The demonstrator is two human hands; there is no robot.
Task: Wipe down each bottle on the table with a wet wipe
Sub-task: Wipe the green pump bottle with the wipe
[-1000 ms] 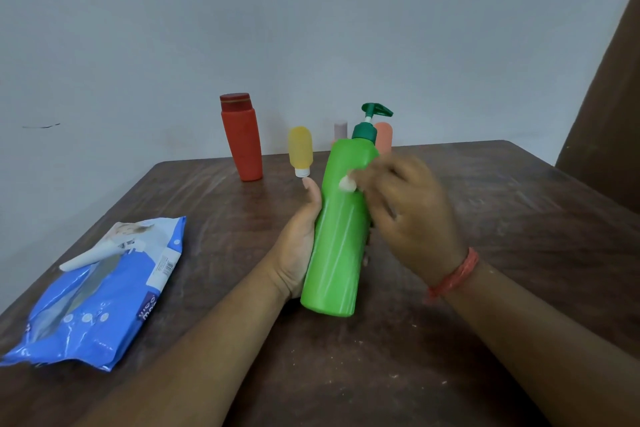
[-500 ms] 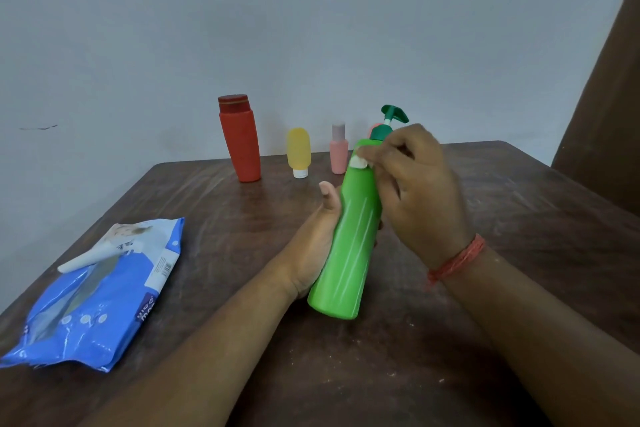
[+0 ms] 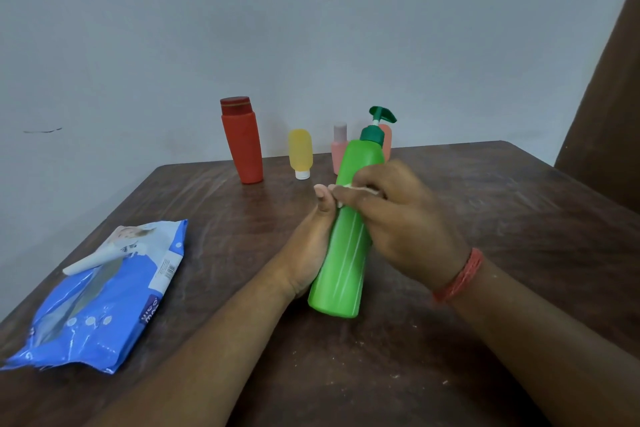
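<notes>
While the left hand (image 3: 304, 253) grips the glossy green pump bottle (image 3: 346, 239), tilted above the scuffed wooden bench (image 3: 519, 218), right-hand fingers (image 3: 363, 199) pinch a crumpled white wipe (image 3: 360, 188) against it. Left of the bottle lies a crinkled blue wipe pack (image 3: 104, 302).

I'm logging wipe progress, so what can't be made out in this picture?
Head view only:
- White wet wipe: mostly hidden under the right hand.
- Far side of the green plastic pump bottle: faces away.
- Small orange bottle: mostly behind the pump.
- Blue wipes pack: print too blurred.
</notes>
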